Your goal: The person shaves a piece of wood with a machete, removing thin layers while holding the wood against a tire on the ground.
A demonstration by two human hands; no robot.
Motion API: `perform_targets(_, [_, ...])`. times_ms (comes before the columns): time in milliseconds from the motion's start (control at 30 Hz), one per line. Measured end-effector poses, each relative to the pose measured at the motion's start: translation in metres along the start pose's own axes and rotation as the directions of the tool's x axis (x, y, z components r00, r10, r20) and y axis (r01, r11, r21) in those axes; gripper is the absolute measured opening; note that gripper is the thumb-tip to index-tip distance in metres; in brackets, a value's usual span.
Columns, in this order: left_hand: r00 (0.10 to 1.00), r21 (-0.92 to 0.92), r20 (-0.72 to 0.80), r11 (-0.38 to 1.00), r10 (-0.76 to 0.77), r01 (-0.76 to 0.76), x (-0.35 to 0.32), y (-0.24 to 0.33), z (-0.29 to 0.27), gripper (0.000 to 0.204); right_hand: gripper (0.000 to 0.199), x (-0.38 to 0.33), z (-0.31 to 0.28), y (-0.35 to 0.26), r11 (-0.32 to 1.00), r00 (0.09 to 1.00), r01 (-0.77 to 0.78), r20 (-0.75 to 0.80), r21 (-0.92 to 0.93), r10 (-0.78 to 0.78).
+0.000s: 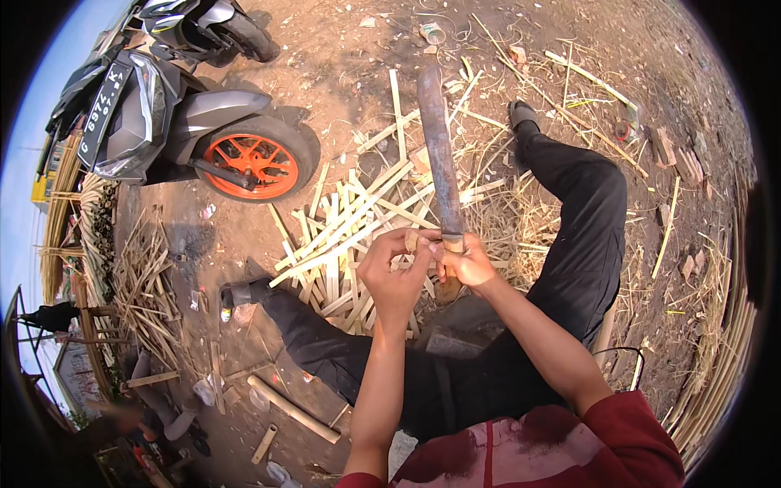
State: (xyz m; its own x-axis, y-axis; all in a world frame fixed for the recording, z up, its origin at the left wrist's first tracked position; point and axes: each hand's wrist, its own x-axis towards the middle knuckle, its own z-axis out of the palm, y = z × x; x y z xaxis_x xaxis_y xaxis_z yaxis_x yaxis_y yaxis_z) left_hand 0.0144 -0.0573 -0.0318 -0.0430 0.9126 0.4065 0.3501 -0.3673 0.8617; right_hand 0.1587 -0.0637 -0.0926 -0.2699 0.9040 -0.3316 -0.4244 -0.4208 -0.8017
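A machete [440, 154] with a long, dark, stained blade points away from me, its tip at the far end. My right hand [469, 262] is closed round its wooden handle [448, 290], close to where the blade begins. Just left of it, my left hand [393, 272] is closed, thumb and fingers pinching a small tan piece [412, 241] whose kind I cannot make out. The fingertips of both hands nearly meet beside the handle. Beneath the hands lies a loose heap of pale split bamboo strips [346, 236], between my spread legs.
Bamboo shavings [521, 220] litter the dirt on the right. A motorcycle with an orange wheel [250, 166] stands at the far left, another behind it. More strips [146, 285] are piled at left, near a bamboo pole [293, 409]. Another person [167, 407] sits at lower left.
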Motion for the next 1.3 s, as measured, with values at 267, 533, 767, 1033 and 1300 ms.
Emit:
perform_targets(267, [0.981,0.042,-0.195,0.999,-0.014,0.023,0.016,-0.011,-0.04,0.018,0.025,0.002,-0.032,-0.024,0.949,0.983,-0.074,-0.182,-0.307,0.018])
perform_targets(533, [0.953,-0.758,-0.132,0.647,-0.272,0.079,0.024,-0.033,-0.023,0.051,0.03,-0.01,-0.052,0.006,0.72,0.921,-0.341,-0.37,-0.604,0.126])
perform_targets(767, [0.902,-0.613,-0.181,0.762,-0.391,0.208,0.033,-0.02,-0.008,0.051,0.034,0.006,-0.055,0.023,0.716,0.97,-0.089,-0.224,-0.692,-0.097])
perform_targets(1033, [0.649,-0.701,-0.434,0.687,-0.625,0.193,0.05,0.006,-0.018,0.046,0.039,0.002,-0.057,0.021,0.786,0.938,-0.288,-0.327,-0.546,0.117])
perform_targets(1300, [0.8,-0.725,-0.325,0.676,-0.505,0.133,0.044,-0.028,-0.017,0.046,0.046,0.003,-0.055,0.012,0.829,0.935,-0.297,-0.319,-0.474,0.153])
